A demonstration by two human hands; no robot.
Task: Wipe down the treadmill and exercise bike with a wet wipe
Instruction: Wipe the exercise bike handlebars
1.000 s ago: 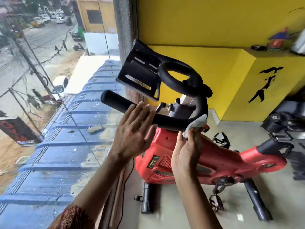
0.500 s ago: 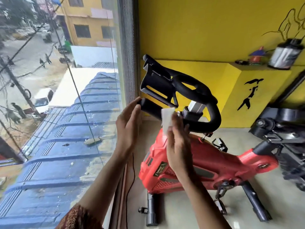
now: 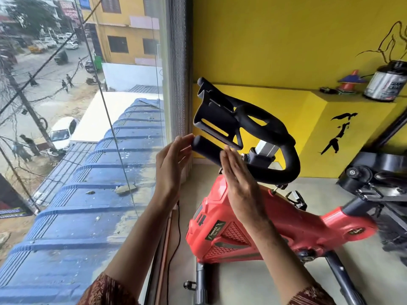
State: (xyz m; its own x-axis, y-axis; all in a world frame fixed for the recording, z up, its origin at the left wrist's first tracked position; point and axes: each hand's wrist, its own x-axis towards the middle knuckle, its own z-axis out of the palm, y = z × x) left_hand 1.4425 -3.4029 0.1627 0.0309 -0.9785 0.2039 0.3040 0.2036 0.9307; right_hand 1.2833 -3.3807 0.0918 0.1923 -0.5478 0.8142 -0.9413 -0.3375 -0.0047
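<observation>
A red exercise bike (image 3: 293,223) with black handlebars (image 3: 286,170) and a black device holder (image 3: 211,115) stands beside the window. My left hand (image 3: 170,166) is open, its straight fingers at the free end of the near handlebar grip (image 3: 204,146). My right hand (image 3: 240,183) is flat with straight fingers, back toward me, against the same grip a little further along. No wet wipe shows; the right palm side is hidden.
A floor-to-ceiling glass window (image 3: 88,150) runs along the left. A yellow ledge (image 3: 330,102) behind the bike carries a tub (image 3: 385,84) and a small cone (image 3: 350,82). Another dark machine (image 3: 374,179) stands at right. A thin cable (image 3: 176,238) runs down beside the window frame.
My right hand slid left along the handlebar from the bend toward the grip end and flattened; the white wipe, visible before, is out of sight. My left hand moved to the grip's end.
</observation>
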